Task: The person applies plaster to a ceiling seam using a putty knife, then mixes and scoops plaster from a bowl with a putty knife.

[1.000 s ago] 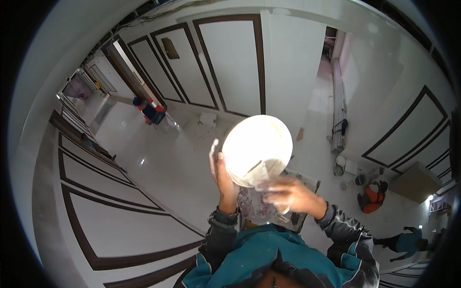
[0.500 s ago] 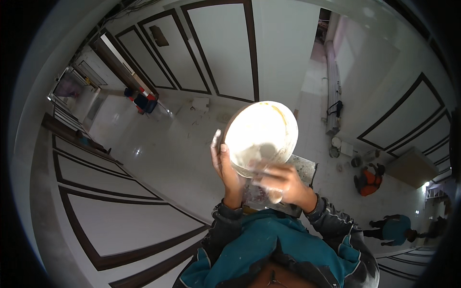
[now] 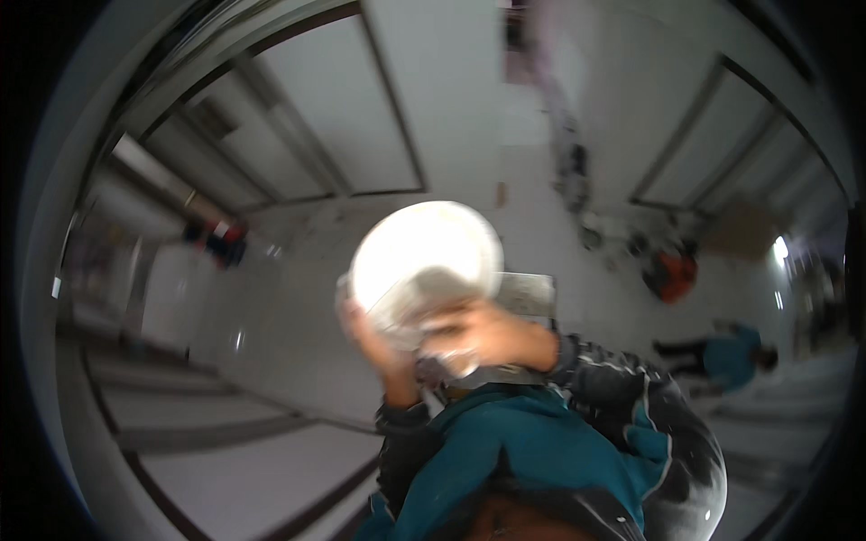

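Note:
In front of my chest I hold up a round white bowl or tub [image 3: 424,248]; strong light washes out its inside. Its near inner wall lies in shadow. My left hand [image 3: 368,338] grips its left side, with the thumb toward me and the other fingers mostly hidden behind. My right hand [image 3: 483,335] is at the near rim, its fingers bent and smeared by motion. Something pale shows by its fingertips; I cannot tell whether it is a held thing or residue on the skin.
Below the bowl is a grey, spattered flat surface [image 3: 528,290]. A person in orange [image 3: 669,273] is low on the floor at the right, near buckets [image 3: 638,243]. Another person in teal [image 3: 731,356] is farther right. Dark-framed wall panels [image 3: 334,99] surround the room.
The view has swung and blurred, so the surroundings sit farther left. The bowl and both hands have shifted left in the picture. The right hand has stayed at the near rim.

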